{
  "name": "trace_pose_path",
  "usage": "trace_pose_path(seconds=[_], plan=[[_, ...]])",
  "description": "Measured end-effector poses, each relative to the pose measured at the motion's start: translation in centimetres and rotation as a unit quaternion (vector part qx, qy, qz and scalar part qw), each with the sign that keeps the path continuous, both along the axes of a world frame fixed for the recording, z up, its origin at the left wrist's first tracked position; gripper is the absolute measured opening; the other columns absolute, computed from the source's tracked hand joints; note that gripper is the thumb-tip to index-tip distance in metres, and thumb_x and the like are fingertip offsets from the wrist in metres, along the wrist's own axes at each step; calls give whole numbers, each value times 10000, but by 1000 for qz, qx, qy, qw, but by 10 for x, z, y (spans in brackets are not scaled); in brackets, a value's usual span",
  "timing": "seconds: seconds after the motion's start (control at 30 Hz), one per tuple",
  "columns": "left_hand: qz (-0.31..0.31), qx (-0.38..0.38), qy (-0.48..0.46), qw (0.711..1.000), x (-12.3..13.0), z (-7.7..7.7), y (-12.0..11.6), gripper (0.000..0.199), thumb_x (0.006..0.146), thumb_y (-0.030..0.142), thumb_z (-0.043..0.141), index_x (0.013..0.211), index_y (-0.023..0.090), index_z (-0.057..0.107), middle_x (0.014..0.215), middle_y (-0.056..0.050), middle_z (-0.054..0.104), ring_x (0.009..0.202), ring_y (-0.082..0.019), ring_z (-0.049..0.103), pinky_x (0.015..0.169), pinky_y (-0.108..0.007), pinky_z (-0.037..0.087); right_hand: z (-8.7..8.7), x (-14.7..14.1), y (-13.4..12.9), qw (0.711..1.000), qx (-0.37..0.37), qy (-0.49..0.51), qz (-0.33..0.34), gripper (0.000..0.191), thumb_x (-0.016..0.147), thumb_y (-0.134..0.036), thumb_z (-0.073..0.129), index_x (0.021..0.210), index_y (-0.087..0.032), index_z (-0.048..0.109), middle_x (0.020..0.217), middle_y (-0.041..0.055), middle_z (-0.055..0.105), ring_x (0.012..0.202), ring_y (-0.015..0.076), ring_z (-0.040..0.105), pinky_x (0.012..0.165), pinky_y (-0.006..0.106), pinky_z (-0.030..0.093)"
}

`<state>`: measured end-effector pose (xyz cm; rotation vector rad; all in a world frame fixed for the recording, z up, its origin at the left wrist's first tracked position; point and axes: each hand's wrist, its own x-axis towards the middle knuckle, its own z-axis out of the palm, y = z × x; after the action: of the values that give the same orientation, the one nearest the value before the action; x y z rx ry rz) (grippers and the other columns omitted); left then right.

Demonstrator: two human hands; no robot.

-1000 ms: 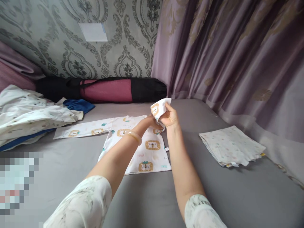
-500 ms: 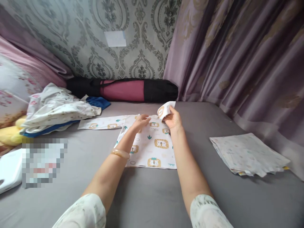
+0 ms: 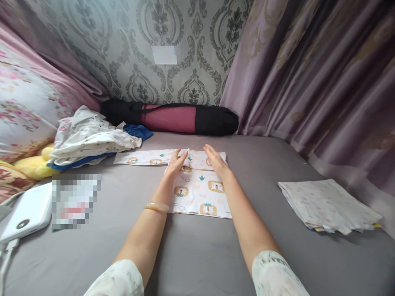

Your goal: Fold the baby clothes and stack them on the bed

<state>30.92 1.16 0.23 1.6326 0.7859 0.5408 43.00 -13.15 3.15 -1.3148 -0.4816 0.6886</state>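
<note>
A small white long-sleeved shirt (image 3: pixel 197 193) printed with lion faces lies flat on the grey sheet. Its right sleeve is folded across the top of the body, while the left sleeve (image 3: pixel 142 158) stretches out to the left. My left hand (image 3: pixel 178 160) is over the shirt's upper left, near the sleeve seam, thumb and fingers apart. On the upper right, my right hand (image 3: pixel 216 160) is held edge-down at the folded sleeve with its fingers stretched out. Neither hand grips the cloth.
A stack of folded clothes (image 3: pixel 330 205) lies on the right. Rumpled clothes (image 3: pixel 92 135) and a yellow plush toy (image 3: pixel 33 164) are at the left, with a white power bank (image 3: pixel 29 211) and cable nearer. A long black-and-maroon bag (image 3: pixel 169 118) rests along the wall.
My right hand has let go of the right sleeve, which now lies folded leftward over the shirt's top. The view has turned slightly left.
</note>
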Motion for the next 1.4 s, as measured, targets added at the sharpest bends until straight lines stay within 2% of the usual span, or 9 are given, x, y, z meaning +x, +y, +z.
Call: trace_pose_path(seconds=[0.13, 0.27, 0.37, 0.47, 0.67, 0.83, 0.93, 1.1, 1.4], plan=[[-48, 50, 4, 998, -7, 4, -2, 738, 760, 342, 679, 1441, 209, 427, 781, 9, 558, 666, -141, 570, 670, -269, 490, 21, 39, -36, 994, 23, 5, -103, 272, 955, -369, 488, 1155, -246, 627, 1421, 71, 548, 1340, 171, 466, 1145, 410, 292], [-124, 116, 15, 985, -7, 5, -1, 524, 699, 189, 589, 1220, 170, 644, 794, -4, 599, 697, -153, 578, 740, -301, 502, 29, 56, -69, 983, -34, -17, -179, 235, 946, -248, 473, 1099, -221, 649, 1362, 93, 598, 1261, 170, 547, 1090, 387, 375], [-92, 186, -7, 978, -1, 4, 2, 398, 688, 164, 545, 1048, 154, 714, 974, -54, 654, 891, -197, 609, 890, -340, 486, 25, 59, -78, 971, -128, -58, -192, 259, 918, -185, 481, 1110, -203, 654, 1313, 94, 634, 1218, 171, 579, 1060, 383, 407], [-24, 224, -20, 974, 4, 3, 8, 407, 700, 166, 533, 1066, 145, 712, 1080, -78, 656, 986, -226, 606, 953, -369, 467, 17, 59, -74, 947, -220, -144, -185, 326, 919, -173, 441, 1175, -145, 642, 1313, 125, 627, 1213, 178, 579, 1056, 360, 409], [21, 233, 14, 972, 0, -5, 18, 486, 711, 139, 501, 1168, 134, 663, 1183, -95, 639, 1112, -251, 582, 1028, -382, 429, -1, 46, -57, 836, -390, -375, -86, 459, 947, -165, 331, 1346, -86, 542, 1387, 143, 564, 1288, 188, 510, 1100, 312, 348], [10, 244, 69, 967, -2, -11, 18, 514, 735, 125, 492, 1233, 113, 618, 1234, -132, 598, 1153, -259, 566, 1042, -376, 426, -11, 22, -44, 731, -467, -497, 15, 569, 991, -286, 282, 1517, -68, 292, 1613, 120, 194, 1493, 227, 125, 1207, 443, 70], [4, 266, 67, 962, -2, -16, 20, 522, 726, 113, 488, 1232, 144, 610, 1208, -119, 594, 1134, -264, 570, 1028, -400, 441, -13, 12, -40, 696, -499, -515, 41, 633, 1005, -393, 209, 1546, -64, 194, 1629, 110, 97, 1503, 220, 25, 1203, 471, -4], [-2, 339, 47, 940, 0, -27, 26, 517, 693, 84, 469, 1186, 144, 609, 1107, -130, 595, 1105, -277, 565, 1015, -435, 447, -17, 8, -40, 676, -524, -514, 58, 692, 996, -458, 138, 1552, -47, 152, 1632, 109, 55, 1503, 218, 8, 1203, 445, -9], [-5, 426, 100, 899, 0, -33, 25, 469, 726, 58, 440, 1171, 126, 570, 1055, -145, 595, 1059, -273, 563, 941, -419, 464, -23, 12, -38, 688, -531, -491, 57, 742, 987, -488, 162, 1544, 0, 126, 1629, 137, 59, 1501, 234, 16, 1202, 447, -6]])
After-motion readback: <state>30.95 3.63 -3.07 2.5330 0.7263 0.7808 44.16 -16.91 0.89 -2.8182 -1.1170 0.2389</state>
